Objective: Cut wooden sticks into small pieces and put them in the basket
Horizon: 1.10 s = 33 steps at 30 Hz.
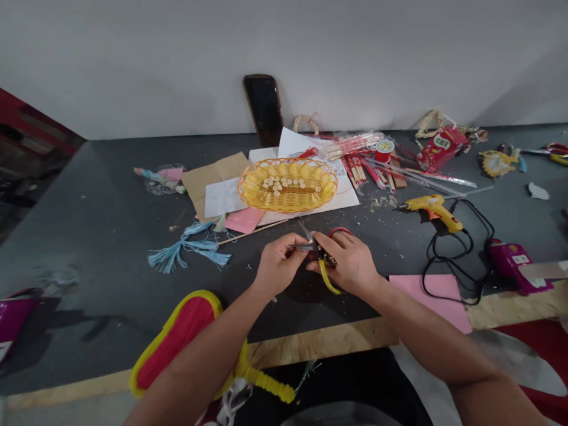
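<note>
My left hand is pinched near the blades of a pair of scissors; whatever tiny piece sits between its fingertips is too small to name. The scissors have red and yellow handles, and their blades stand apart, pointing up and left. My right hand is closed around them, with small pale bits and something dark showing beneath its fingers. Just beyond both hands lies a yellow woven basket holding small pale flower shapes and a thin brown stick.
A phone leans on the wall. Blue tassels and a red-and-yellow padded piece are at left. A yellow glue gun with black cable, pink paper, wrapped sticks and a red drink carton lie right.
</note>
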Each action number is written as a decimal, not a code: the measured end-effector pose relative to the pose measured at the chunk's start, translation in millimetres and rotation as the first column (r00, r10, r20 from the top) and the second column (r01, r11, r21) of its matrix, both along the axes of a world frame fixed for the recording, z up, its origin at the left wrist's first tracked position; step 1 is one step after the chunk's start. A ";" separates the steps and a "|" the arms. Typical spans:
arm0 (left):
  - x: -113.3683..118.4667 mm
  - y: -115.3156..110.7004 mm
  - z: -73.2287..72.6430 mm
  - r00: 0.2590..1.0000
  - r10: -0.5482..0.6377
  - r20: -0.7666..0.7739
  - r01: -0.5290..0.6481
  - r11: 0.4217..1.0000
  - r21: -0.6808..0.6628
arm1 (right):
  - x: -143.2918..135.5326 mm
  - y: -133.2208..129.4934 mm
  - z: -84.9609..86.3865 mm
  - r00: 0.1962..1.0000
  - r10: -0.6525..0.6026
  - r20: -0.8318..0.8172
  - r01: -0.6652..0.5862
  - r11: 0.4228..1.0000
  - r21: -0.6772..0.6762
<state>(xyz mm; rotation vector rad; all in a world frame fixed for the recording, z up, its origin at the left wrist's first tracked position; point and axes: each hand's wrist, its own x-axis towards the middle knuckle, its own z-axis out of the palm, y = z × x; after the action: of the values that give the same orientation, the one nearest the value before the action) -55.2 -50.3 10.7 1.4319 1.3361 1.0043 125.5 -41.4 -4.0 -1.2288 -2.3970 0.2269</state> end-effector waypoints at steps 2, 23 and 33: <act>-0.3 0.6 1.7 0.998 -0.056 0.033 0.057 0.997 -0.043 | 1.3 -0.2 -0.4 1.000 0.020 -0.019 -0.020 1.000 -0.006; 5.1 -2.4 -4.5 0.978 0.147 -0.149 -0.130 0.984 0.119 | -0.4 -3.3 0.9 1.000 -0.022 -0.015 0.021 0.996 -0.088; 3.8 -2.2 -6.2 0.993 0.108 -0.057 -0.106 0.994 0.039 | 1.9 -1.1 2.7 1.000 0.002 -0.013 -0.002 0.998 -0.059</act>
<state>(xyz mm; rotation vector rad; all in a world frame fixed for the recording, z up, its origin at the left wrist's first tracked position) -51.4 -52.5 4.5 1.4392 1.4568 1.0678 127.4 -42.5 -1.3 -1.2474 -2.3965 0.3078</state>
